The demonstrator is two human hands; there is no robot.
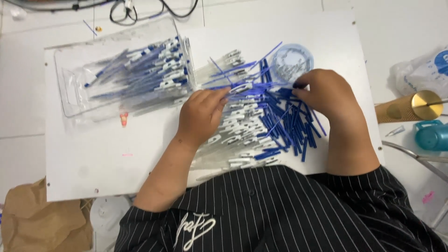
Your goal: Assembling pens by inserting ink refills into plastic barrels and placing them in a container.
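The left hand rests palm down on a heap of clear pen barrels at the middle of the white board. Its fingertips pinch one white-clipped pen piece at the upper edge of the heap; the fingers are curled closed around it.

The right hand lies just beside, over a pile of loose blue refills that adjoins the barrels on the right. Its fingers are bent down onto the pile with a dark blue part at the fingertips; whether it is gripped or only touched cannot be determined.

Above the right hand stands a round clear container holding small metal parts. To the left, well apart from the hands, a clear plastic tray holds assembled blue-and-white pens.

Off the board to the right are a gold-capped cylinder and a teal bottle. A brown paper bag lies at the lower left
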